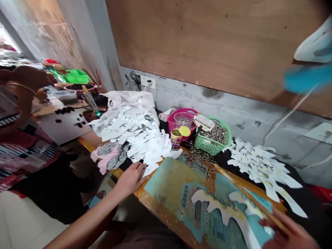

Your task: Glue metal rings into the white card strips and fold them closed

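Note:
My left hand lies at the table's front edge, thumb and fingers apart, touching the nearest white cut-out pieces of a large overlapping pile. My right hand, blurred and partly out of view at the lower right, is closed around a long wooden stick. The stick slants over a blue-green printed sheet, its far tip near loose metal rings. On the sheet lie a curved white cut-out with metal rings along its edge and a second one, partly covered by the stick.
Behind the sheet stand an open tin, a pink basket and a green basket of metal rings. More ringed cut-outs lie right. A pink and grey cloth hangs over the left edge. Another person is at far left.

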`<state>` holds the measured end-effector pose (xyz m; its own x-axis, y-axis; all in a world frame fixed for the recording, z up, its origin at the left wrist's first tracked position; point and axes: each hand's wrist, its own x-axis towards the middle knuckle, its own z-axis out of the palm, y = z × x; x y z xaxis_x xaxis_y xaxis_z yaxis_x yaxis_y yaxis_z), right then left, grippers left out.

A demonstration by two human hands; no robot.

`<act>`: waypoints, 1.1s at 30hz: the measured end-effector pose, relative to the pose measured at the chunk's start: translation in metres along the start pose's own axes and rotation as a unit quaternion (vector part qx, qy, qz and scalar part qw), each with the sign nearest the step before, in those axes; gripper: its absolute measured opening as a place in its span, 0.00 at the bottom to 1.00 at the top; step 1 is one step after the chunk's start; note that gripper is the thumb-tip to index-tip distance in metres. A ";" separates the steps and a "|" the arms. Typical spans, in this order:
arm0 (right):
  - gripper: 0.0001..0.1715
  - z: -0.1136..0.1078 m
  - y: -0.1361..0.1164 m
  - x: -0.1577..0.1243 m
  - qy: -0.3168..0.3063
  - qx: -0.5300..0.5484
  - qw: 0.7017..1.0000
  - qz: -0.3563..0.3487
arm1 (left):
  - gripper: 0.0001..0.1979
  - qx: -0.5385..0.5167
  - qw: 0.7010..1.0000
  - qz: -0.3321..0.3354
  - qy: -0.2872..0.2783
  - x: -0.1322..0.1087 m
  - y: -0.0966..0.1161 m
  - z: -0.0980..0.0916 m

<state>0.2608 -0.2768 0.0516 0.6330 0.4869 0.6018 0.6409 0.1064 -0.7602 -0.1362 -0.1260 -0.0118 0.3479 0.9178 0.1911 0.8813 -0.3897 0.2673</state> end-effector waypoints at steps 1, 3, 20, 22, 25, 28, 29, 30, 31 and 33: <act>0.25 0.015 -0.012 0.009 -0.013 0.005 1.000 -0.004 | 0.16 -0.006 1.000 0.003 -0.006 0.000 -0.005 0.000; 0.25 0.049 -0.037 0.025 -0.022 0.033 0.999 -0.021 | 0.14 -0.033 0.999 0.005 -0.001 0.004 -0.007 -0.004; 0.25 0.262 -0.112 0.089 -0.308 -0.076 0.927 -0.199 | 0.15 -0.673 0.705 -0.094 0.201 0.118 0.004 -0.143; 0.26 0.266 -0.110 0.090 -0.309 -0.064 0.930 -0.188 | 0.15 -0.621 0.736 0.002 0.269 0.115 0.017 -0.157; 0.32 0.257 -0.102 0.089 -0.266 -0.030 0.953 -0.141 | 0.13 -0.430 0.852 0.082 0.287 0.089 0.036 -0.156; 0.34 0.240 -0.087 0.085 -0.165 0.122 0.979 0.008 | 0.11 -0.264 0.920 0.182 0.226 0.051 0.051 -0.115; 0.33 0.234 -0.082 0.083 -0.130 0.182 0.973 0.060 | 0.11 -0.217 0.929 0.205 0.218 0.039 0.055 -0.095; 0.32 0.228 -0.076 0.082 -0.098 0.231 0.962 0.103 | 0.11 -0.167 0.931 0.233 0.223 0.026 0.058 -0.075; 0.31 0.223 -0.071 0.080 -0.073 0.264 0.953 0.133 | 0.10 -0.124 0.935 0.252 0.215 0.015 0.061 -0.055; 0.30 0.212 -0.060 0.078 -0.039 0.310 0.930 0.192 | 0.08 -0.078 0.930 0.305 0.191 -0.005 0.067 -0.023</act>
<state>0.1791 -0.0613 0.0922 0.7148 0.6506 0.2565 -0.0147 0.3807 -0.9246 -0.0860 -0.1582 0.0272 0.6028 0.4406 0.6652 0.4904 -0.8622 0.1267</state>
